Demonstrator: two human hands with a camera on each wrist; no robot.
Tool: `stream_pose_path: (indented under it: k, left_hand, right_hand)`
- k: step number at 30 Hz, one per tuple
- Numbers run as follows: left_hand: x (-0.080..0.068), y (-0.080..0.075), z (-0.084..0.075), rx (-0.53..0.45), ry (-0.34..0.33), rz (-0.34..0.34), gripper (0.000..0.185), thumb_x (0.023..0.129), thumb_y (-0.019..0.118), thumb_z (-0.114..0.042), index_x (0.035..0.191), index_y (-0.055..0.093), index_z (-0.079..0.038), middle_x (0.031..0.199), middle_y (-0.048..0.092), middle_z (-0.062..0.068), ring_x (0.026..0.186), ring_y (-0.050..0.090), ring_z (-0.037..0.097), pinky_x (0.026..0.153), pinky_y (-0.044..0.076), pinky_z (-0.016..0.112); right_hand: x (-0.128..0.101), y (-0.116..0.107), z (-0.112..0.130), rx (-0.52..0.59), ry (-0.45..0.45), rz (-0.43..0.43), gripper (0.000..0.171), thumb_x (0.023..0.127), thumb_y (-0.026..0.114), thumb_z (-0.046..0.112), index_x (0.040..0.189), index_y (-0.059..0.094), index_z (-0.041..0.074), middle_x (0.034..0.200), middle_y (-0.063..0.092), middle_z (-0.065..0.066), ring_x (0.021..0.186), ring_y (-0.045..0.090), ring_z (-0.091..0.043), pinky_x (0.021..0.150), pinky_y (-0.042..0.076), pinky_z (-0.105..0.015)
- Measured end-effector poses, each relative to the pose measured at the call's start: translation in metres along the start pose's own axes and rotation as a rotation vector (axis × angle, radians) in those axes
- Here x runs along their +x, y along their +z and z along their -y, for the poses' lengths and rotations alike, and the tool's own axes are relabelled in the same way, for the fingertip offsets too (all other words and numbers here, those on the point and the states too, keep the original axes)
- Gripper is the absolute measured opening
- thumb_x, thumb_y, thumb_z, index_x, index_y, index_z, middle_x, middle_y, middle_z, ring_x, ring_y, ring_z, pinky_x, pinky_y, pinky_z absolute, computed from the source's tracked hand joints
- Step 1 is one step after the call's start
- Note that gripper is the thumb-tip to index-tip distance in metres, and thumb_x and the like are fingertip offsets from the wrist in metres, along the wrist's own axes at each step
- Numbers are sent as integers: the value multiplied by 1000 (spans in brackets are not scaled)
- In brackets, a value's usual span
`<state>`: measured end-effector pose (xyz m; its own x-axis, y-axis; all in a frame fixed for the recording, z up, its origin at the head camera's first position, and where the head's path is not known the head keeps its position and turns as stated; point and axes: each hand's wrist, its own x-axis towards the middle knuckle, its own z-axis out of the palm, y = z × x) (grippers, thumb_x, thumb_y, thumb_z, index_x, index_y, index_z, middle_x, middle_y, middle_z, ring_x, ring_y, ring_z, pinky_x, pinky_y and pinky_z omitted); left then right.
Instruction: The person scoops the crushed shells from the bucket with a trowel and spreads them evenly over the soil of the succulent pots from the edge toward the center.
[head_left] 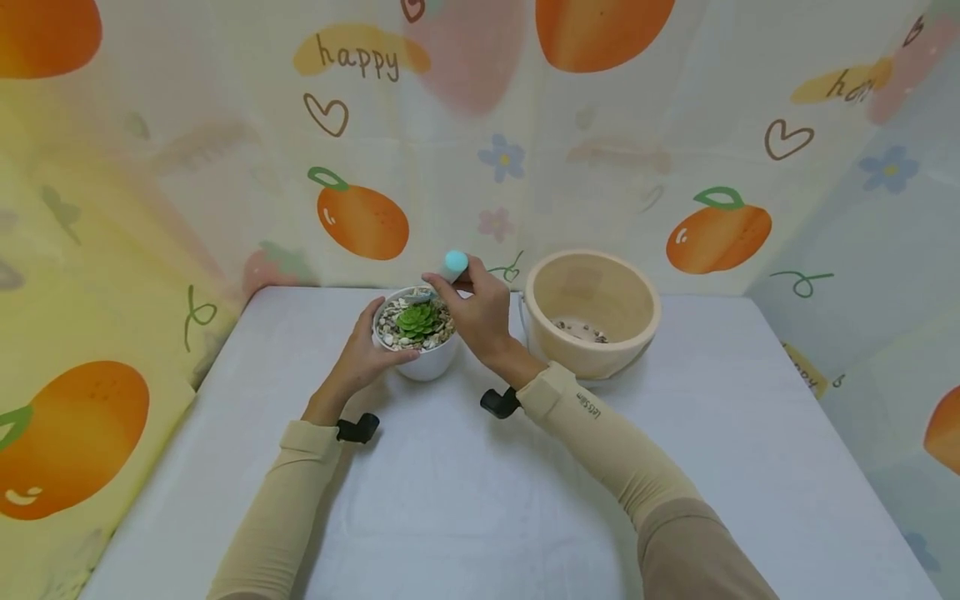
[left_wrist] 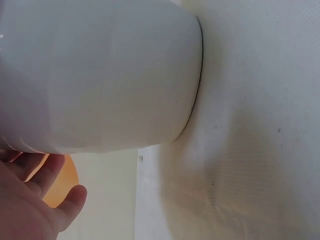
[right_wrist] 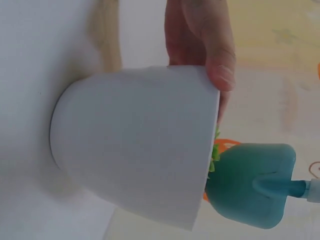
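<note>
Partly hidden by your hands, the small white ceramic pot [head_left: 424, 360] with green succulent [head_left: 417, 319] stands on the white bench [head_left: 465, 500]. Your left hand [head_left: 360, 354] cups it; your right hand [head_left: 480, 312] pinches a teal-handled scoop [head_left: 452, 266] over its rim. Right of the pot sits a pale wooden bowl [head_left: 592, 312].

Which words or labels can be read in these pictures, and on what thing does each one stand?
"happy": handwritten brown letters on a yellow patch of the backdrop cloth, upper left.
A second yellow patch at upper right shows the same kind of writing, too blurred to read.
Small print on the right sleeve near the wrist: too small to read.
The wrist views show no text.
</note>
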<state>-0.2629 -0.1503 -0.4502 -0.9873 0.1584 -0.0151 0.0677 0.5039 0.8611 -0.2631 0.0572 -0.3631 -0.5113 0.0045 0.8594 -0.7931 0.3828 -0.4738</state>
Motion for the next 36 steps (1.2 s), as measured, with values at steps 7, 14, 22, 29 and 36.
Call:
stream_pose_path:
  k: [7,14,22,29,36]
  left_hand:
    - [-2,0,1,-11,-11,3,117,74,84,-40,157,6,-14,162,14,15,149,17,36,117,19,62]
    - [0,1,0,-23,8,4,116,74,84,-38,157,7,-12,161,17,16,149,19,35,118,20,60]
    - [-1,1,0,-39,15,0,116,74,84,-34,157,7,-11,161,17,16,149,19,35,118,19,60]
    - [-3,1,0,-44,19,-7,115,74,84,-34,157,7,-12,161,18,16,149,19,35,118,18,60]
    - [-2,2,-1,-42,5,-9,115,75,84,-36,157,7,-14,162,15,15,150,16,36,118,18,61]
  right_hand:
    - [5,-6,3,1,4,-1,30,81,79,14,94,62,-8,80,72,-16,74,73,-24,70,60,-29]
    - [6,-18,4,-14,30,0,29,82,79,13,96,62,-6,79,73,-16,75,74,-24,71,59,-25]
    - [8,-27,-1,38,177,7,27,84,77,18,92,63,-4,77,72,-16,71,72,-22,64,57,-27]
    - [10,-34,0,63,401,13,26,84,77,24,92,64,2,79,70,-14,73,68,-21,66,53,-22]
    - [12,-40,-1,86,463,-22,26,83,79,22,93,65,2,85,67,-14,78,68,-23,69,54,-22]
